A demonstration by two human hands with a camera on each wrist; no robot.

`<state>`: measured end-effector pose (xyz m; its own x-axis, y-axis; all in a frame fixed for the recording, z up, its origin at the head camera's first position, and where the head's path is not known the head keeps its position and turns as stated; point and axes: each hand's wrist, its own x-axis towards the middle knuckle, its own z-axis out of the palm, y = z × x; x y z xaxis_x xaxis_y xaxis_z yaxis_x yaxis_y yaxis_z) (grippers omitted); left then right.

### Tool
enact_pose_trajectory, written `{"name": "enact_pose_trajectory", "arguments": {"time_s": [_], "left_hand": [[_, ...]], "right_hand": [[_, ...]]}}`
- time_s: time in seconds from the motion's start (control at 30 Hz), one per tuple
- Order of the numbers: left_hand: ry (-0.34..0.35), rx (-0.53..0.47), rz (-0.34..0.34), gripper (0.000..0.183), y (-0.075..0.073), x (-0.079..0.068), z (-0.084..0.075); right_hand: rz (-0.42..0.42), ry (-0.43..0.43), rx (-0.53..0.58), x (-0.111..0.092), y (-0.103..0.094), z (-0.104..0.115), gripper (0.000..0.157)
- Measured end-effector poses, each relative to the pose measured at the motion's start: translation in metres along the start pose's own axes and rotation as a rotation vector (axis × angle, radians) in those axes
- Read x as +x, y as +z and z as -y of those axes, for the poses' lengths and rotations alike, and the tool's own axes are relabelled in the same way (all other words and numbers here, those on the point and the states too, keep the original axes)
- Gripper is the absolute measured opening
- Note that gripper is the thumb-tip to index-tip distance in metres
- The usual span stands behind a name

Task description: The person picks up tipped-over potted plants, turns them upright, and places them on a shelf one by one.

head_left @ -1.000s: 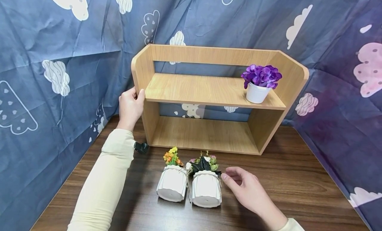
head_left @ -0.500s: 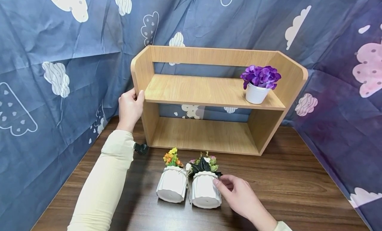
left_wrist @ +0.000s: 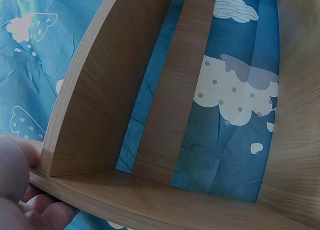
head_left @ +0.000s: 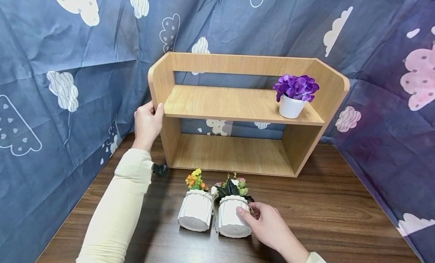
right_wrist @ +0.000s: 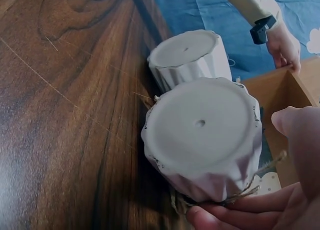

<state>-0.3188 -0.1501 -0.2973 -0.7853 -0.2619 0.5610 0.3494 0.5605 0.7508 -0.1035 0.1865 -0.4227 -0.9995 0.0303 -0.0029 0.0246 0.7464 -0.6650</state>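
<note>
My left hand (head_left: 148, 125) grips the left side panel of a light wooden two-tier shelf (head_left: 210, 100), thumb on the front edge. Two white fluted flower pots lie on their sides on the table, bases facing me. The left flower pot (head_left: 195, 212) holds orange and yellow flowers; the right flower pot (head_left: 234, 217) has dark leaves and pink-green blooms, with twine around it. My right hand (head_left: 268, 225) is at the right flower pot, fingers along its right side by the twine. In the right wrist view the thumb (right_wrist: 295, 122) stands off the pot's wall, leaving a gap.
A white pot with purple flowers (head_left: 296, 95) stands at the right end of the shelf's upper tier. The dark wood table (head_left: 340, 217) is backed by blue cloud-print cloth (head_left: 102, 47). A black device (head_left: 160, 169) sits at my left wrist.
My right hand has moved left and slightly down to the right flower pot, its thumb now overlapping the pot's front. My left hand stays on the shelf's side panel.
</note>
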Motion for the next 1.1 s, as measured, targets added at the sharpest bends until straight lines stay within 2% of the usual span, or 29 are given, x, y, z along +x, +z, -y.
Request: {"name": "enact_pose_trajectory", "arguments": {"time_s": [0.23,0.37,0.77,1.1], "left_hand": [[0.004,-0.003,-0.007,0.030,0.000,0.000,0.001],[0.003,-0.005,-0.007,0.029,0.001,0.000,0.002],[0.003,-0.005,-0.005,0.030,0.001,0.001,0.001],[0.010,-0.008,-0.009,0.029,0.001,0.000,0.000]], "right_hand": [[0.018,0.008,-0.065,0.001,0.005,0.004,0.081],[0.025,0.009,-0.081,0.002,0.008,0.006,0.086],[0.048,0.018,-0.012,0.007,0.011,0.005,0.083],[0.046,0.063,0.116,0.006,0.014,0.002,0.076]]}}
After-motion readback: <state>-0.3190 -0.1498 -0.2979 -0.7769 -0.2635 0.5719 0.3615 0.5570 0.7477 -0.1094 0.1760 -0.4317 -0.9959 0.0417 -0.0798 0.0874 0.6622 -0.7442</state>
